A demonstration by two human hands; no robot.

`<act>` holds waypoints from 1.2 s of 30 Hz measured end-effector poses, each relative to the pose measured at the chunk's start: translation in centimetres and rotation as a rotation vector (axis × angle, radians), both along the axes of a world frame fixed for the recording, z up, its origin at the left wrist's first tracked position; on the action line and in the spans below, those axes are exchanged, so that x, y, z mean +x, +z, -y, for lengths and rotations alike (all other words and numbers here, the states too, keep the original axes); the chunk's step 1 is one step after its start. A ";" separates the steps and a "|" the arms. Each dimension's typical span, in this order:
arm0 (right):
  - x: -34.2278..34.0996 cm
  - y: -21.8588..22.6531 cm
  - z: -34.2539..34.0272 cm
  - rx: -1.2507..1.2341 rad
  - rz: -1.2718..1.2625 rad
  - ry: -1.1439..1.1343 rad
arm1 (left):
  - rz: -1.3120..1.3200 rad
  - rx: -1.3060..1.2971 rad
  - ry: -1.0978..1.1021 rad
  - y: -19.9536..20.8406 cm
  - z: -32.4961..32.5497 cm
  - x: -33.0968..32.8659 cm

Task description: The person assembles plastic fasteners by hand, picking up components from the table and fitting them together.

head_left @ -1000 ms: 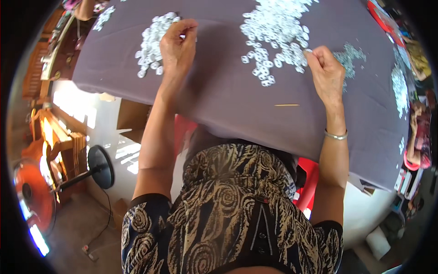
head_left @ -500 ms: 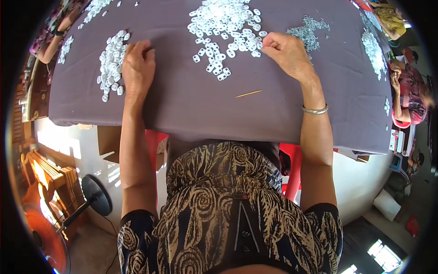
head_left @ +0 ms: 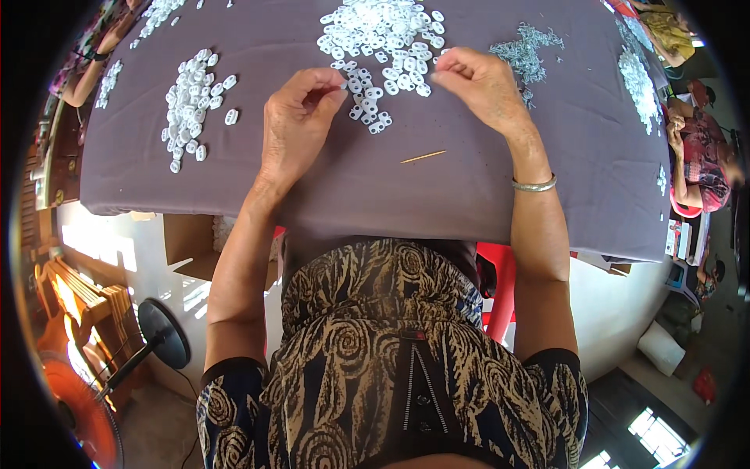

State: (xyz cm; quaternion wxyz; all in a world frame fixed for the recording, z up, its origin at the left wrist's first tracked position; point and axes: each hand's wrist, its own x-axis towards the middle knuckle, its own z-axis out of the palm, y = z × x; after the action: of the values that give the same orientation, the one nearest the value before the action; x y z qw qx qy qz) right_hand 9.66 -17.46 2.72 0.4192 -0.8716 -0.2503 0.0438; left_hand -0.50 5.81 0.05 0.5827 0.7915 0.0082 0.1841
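My left hand (head_left: 298, 125) hovers just left of the middle pieces, thumb and fingertips pinched on a small white plastic piece (head_left: 342, 85). On the other side, my right hand (head_left: 488, 94) has its thumb and forefinger pressed together at the right edge of the white pieces; whatever they hold is too small to make out. A large heap of white oval pieces with holes (head_left: 371, 31) lies between and beyond my hands, trailing toward me. A pile of similar white pieces (head_left: 187, 105) is at the left. Small silvery metal bits (head_left: 525, 56) lie beyond my right hand.
A thin wooden stick (head_left: 423, 156) rests on the grey tablecloth (head_left: 367, 195) close to me. More white pieces (head_left: 639, 82) sit at the far right, where a person (head_left: 699, 168) works. Another person's arm (head_left: 90, 74) is at the far left. A fan (head_left: 78, 406) stands lower left.
My left hand has moved right, from the left pile to the middle heap, and several white pieces lie loose at that pile's right side. My right hand has shifted slightly left.
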 end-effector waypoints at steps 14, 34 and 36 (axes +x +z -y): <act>-1.0 -0.7 -1.1 0.020 0.105 0.174 | -0.025 -0.122 -0.163 0.2 2.5 -1.0; -4.0 -0.3 -3.6 0.300 -0.219 0.317 | -0.027 -0.300 -0.183 0.8 3.1 -0.9; -3.9 -0.3 -3.6 0.360 -0.248 0.320 | -0.036 -0.347 -0.206 0.8 3.0 -0.9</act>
State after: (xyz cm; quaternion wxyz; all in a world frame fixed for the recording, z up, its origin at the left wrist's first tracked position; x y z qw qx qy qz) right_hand 5.72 -13.88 2.42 0.5826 -0.7203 -0.3356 0.1707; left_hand -1.44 2.81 0.89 0.7257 0.6792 -0.0309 0.1053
